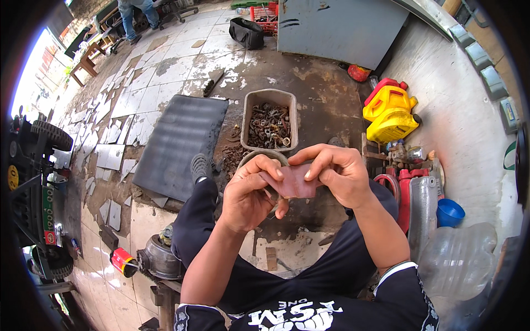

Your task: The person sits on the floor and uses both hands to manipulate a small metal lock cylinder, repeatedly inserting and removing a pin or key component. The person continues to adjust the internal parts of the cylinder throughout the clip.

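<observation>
My left hand [251, 193] and my right hand [337, 179] both pinch a creased pinkish-red sheet [298, 186], which looks like worn sandpaper or stiff paper, between fingers and thumbs at either side. Behind my hands is a round container [262, 159], mostly hidden by them. Just beyond it stands a grey plastic tub [293, 118] holding rusty small metal parts [268, 124], with more loose rusty pieces [232, 154] on the floor beside it.
A dark rubber mat [174, 143] lies left of the tub. Yellow jugs [389, 124], a blue funnel or bowl [450, 212] and a clear bottle [458, 259] are at right. A metal pot-like part [160, 256] is lower left, a black vehicle [41, 198] far left. Another person [135, 16] stands at the back.
</observation>
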### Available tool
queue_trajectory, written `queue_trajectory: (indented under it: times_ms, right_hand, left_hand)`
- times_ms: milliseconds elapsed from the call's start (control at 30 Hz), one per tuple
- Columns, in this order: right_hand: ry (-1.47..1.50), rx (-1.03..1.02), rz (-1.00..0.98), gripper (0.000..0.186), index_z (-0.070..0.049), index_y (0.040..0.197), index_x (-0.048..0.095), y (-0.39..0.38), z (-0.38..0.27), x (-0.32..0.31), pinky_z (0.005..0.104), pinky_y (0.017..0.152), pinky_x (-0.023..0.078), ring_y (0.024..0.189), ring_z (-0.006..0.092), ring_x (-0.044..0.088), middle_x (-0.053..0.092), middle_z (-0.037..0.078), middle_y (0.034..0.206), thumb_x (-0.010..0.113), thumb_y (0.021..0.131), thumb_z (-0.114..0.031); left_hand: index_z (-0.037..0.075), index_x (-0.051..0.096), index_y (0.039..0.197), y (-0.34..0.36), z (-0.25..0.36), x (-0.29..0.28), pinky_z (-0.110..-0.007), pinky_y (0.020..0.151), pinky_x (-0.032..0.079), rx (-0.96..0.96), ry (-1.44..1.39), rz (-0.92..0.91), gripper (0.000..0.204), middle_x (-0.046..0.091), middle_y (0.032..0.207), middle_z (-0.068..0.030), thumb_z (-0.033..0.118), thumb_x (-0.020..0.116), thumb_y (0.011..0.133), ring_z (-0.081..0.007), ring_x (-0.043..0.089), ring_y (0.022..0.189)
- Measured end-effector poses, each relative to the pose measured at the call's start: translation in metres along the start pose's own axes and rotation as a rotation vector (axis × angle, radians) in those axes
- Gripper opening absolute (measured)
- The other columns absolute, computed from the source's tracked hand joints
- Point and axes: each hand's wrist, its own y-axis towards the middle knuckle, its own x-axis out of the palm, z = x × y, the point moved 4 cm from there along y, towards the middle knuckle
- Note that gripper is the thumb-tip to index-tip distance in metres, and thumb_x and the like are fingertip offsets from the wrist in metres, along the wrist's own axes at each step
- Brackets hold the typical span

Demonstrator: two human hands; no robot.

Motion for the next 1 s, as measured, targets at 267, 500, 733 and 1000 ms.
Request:
queue_trajectory:
  times_ms: [267,500,733,1000]
  right_hand:
    - [-0.339,-0.113,0.029,0.014,0.003,0.082,0.067,-0.006,-0.003,0.0,0.0251,0.074,0.052,0.089,0.0144,0.064,0.065,0.017,0.109,0.055,0.078,0.008]
    - [-0.041,0.039,0.205,0.023,0.004,0.097,0.061,0.001,0.0,0.008,0.0241,0.082,0.053,0.093,0.0141,0.066,0.064,0.013,0.105,0.074,0.078,0.004]
    - [0.172,0.25,0.185,0.028,0.0,0.106,0.059,0.002,0.016,0.003,0.0245,0.084,0.053,0.094,0.012,0.066,0.066,0.008,0.1,0.073,0.082,0.002]
    - [0.072,0.264,0.095,0.018,0.0,0.102,0.06,-0.001,0.012,0.001,0.0211,0.06,0.054,0.076,0.0089,0.066,0.069,0.008,0.09,0.07,0.086,-0.001]
  left_hand:
    - [0.002,0.051,0.086,0.003,-0.002,0.008,-0.034,0.053,0.053,0.071,0.133,0.023,0.016,0.057,0.084,-0.0104,0.018,0.049,0.09,-0.0226,0.06,0.067]
    - [-0.001,0.055,0.1,0.004,-0.005,0.002,-0.022,0.052,0.049,0.149,0.623,0.371,0.019,0.059,0.085,-0.0057,0.013,0.065,0.092,-0.0088,0.057,0.063]
    - [0.001,0.053,0.087,-0.003,0.004,0.01,-0.022,0.056,0.045,0.248,0.774,0.294,0.017,0.059,0.077,-0.0053,0.012,0.066,0.091,-0.0094,0.058,0.06]
    - [-0.004,0.067,0.1,-0.005,0.009,0.015,-0.024,0.061,0.046,0.204,1.283,0.189,0.021,0.065,0.076,-0.0042,0.016,0.061,0.095,-0.0096,0.059,0.065]
